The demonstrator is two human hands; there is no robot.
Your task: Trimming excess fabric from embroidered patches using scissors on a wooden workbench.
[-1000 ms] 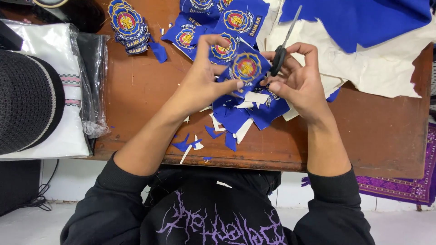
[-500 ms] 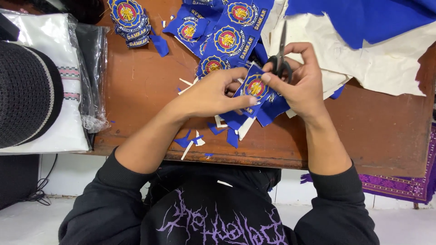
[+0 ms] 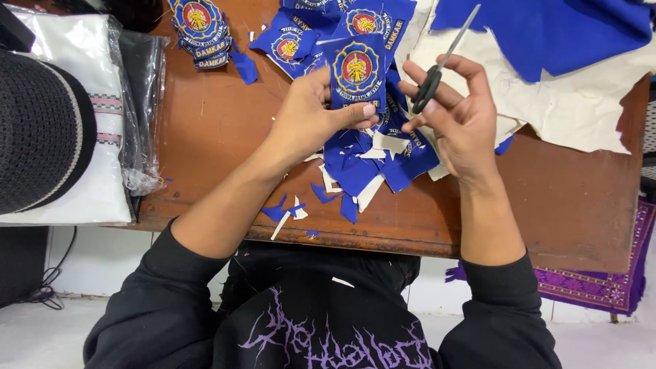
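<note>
A: Your left hand [image 3: 311, 116]?

B: Fingers pinching a blue embroidered patch [image 3: 357, 72], thumb pressed on its lower edge; you hold it upright above the bench [image 3: 205, 137], near the far edge.

A: Your right hand [image 3: 461, 113]?

B: Fingers curled through the black handles of the scissors [image 3: 441, 65], blades together, tips toward the far edge, just beside the patch.

A: Below?

B: Blue offcuts [image 3: 362, 167] heaped mid-bench; patch stack [image 3: 199, 31] at the far left.
</note>
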